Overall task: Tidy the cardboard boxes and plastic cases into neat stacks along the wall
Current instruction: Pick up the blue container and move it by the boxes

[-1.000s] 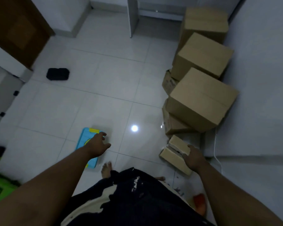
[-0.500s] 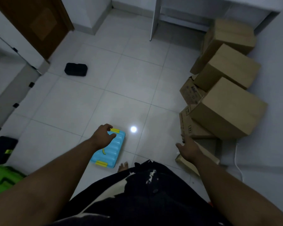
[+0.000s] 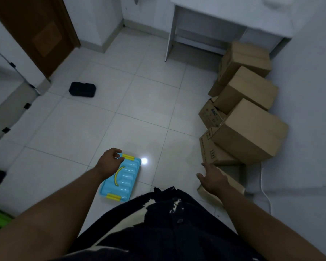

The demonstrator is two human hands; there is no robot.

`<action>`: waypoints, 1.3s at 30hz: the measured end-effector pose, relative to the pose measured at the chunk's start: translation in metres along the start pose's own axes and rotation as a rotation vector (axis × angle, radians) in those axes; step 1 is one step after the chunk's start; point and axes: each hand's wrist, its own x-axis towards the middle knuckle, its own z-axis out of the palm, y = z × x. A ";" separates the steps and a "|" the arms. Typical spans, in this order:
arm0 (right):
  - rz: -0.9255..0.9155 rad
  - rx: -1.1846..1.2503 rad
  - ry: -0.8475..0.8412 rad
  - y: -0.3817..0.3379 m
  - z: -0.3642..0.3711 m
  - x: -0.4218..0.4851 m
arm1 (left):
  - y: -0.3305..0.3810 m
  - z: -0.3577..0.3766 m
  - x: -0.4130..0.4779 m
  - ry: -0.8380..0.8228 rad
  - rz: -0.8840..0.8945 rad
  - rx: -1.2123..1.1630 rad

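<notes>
Blue plastic case [image 3: 123, 178] now under our curled left hand [image 3: 109, 162], grip unclear; open right hand [image 3: 213, 178] has left the flat cardboard box [image 3: 208, 195], so we take the case next.

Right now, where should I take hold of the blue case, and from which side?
Probably the yellow handle on the blue case, from above on its left: the case lies flat on the floor, with the left hand over that side.

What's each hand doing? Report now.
Left hand: curled at the yellow latch of the blue case; grip cannot be told.
Right hand: open, holding nothing.
</notes>
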 end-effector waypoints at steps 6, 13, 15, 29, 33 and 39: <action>0.032 -0.102 -0.016 0.022 0.003 -0.031 | 0.001 -0.012 -0.058 0.086 0.051 -0.113; 0.034 0.088 0.019 0.031 0.046 -0.051 | -0.031 -0.025 -0.115 0.128 0.050 -0.105; 0.044 0.123 0.017 0.024 0.058 -0.058 | -0.037 -0.032 -0.121 0.117 0.039 -0.085; 0.179 0.336 0.010 -0.094 0.130 -0.049 | -0.099 -0.132 -0.087 -0.086 0.149 0.067; 0.152 0.379 0.007 -0.157 0.134 -0.047 | -0.124 -0.174 -0.058 -0.078 0.132 0.048; 0.136 0.411 0.012 -0.214 0.132 -0.035 | -0.145 -0.193 -0.004 -0.111 0.042 0.015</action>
